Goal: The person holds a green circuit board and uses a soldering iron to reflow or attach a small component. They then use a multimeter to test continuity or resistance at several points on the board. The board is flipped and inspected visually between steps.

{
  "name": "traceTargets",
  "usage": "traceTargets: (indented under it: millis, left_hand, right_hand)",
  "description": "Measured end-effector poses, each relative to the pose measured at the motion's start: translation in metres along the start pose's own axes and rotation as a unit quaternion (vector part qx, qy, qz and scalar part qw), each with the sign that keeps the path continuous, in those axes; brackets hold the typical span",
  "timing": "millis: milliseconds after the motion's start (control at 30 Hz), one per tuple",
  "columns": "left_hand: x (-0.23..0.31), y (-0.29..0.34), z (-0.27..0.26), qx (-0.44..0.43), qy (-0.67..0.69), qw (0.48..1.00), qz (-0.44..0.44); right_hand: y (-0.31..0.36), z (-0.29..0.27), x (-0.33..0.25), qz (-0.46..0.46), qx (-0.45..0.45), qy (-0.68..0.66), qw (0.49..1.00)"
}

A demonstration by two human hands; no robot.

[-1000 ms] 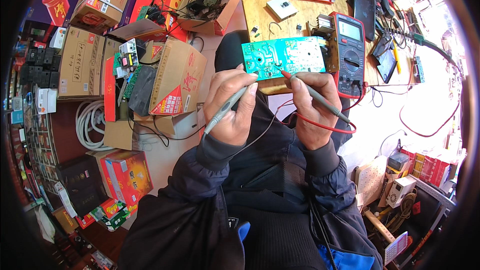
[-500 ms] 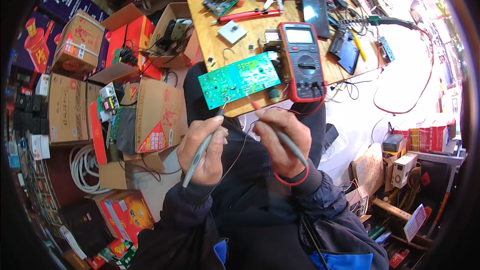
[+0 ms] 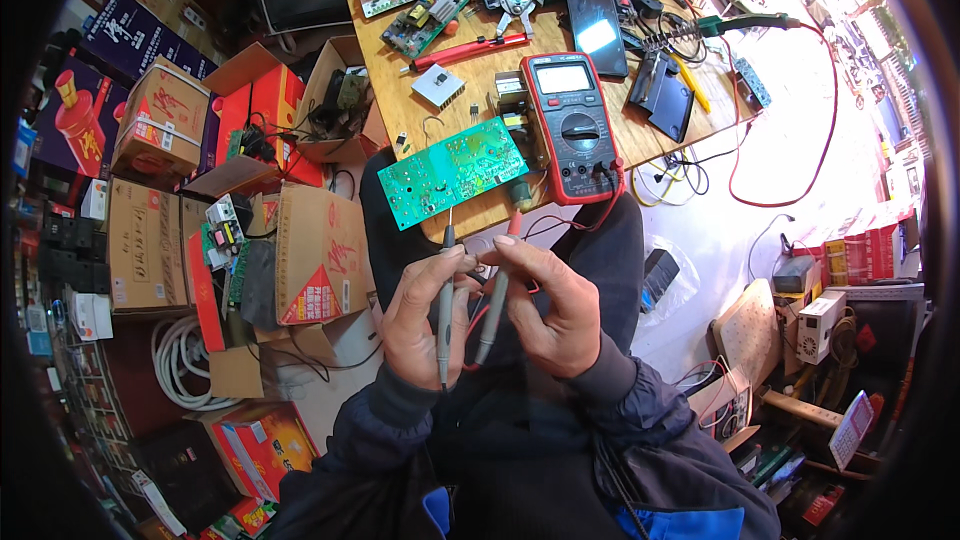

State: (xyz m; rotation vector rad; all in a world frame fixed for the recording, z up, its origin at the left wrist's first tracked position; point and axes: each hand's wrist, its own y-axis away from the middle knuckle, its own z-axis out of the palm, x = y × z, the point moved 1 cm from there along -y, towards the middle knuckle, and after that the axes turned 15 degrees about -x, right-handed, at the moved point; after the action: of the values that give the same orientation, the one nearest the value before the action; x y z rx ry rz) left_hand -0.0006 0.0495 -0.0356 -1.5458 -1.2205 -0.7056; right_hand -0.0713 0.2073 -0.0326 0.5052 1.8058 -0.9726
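Note:
My left hand (image 3: 412, 325) is closed round a grey test probe with a black collar (image 3: 445, 315), its thin tip at the near edge of a green circuit board (image 3: 430, 180); whether it touches cannot be told. In my closed right hand (image 3: 560, 312) is a grey test probe with a red front end (image 3: 494, 315). It points up beside a dark green cylinder (image 3: 521, 196), off the board's near right corner. My two hands nearly meet at the fingertips. Solder side up, the board lies at the table's near corner. Right of it sits a red and black multimeter (image 3: 576, 160) with leads plugged in.
On the wooden table (image 3: 385, 55) are a phone (image 3: 597, 32), pliers (image 3: 517, 5), a red pen-like tool (image 3: 468, 52), a heatsink (image 3: 438, 87) and other boards (image 3: 425, 24). A soldering iron (image 3: 750, 24) lies right. Cardboard boxes (image 3: 150, 240) crowd the left.
My hands have drawn closer together. The right probe has swung from slanting across my hand to nearly upright, and the left one is straighter. The table and board appear shifted left in view.

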Motion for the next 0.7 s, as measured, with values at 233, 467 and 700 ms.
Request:
traceTargets:
  millis: [233,467,700]
  left_hand:
    - [0.002,0.001,0.003,-0.028,-0.014,0.999,0.002]
    - [0.001,0.002,0.007,-0.039,0.037,0.999,0.005]
    - [0.002,0.001,0.012,-0.046,0.034,0.998,0.017]
  right_hand:
    - [0.004,-0.005,-0.008,-0.006,-0.01,-0.004,1.0]
    - [0.01,-0.013,-0.007,-0.009,-0.004,-0.01,1.0]
    - [0.017,0.001,0.0,0.044,0.016,-0.154,0.987]
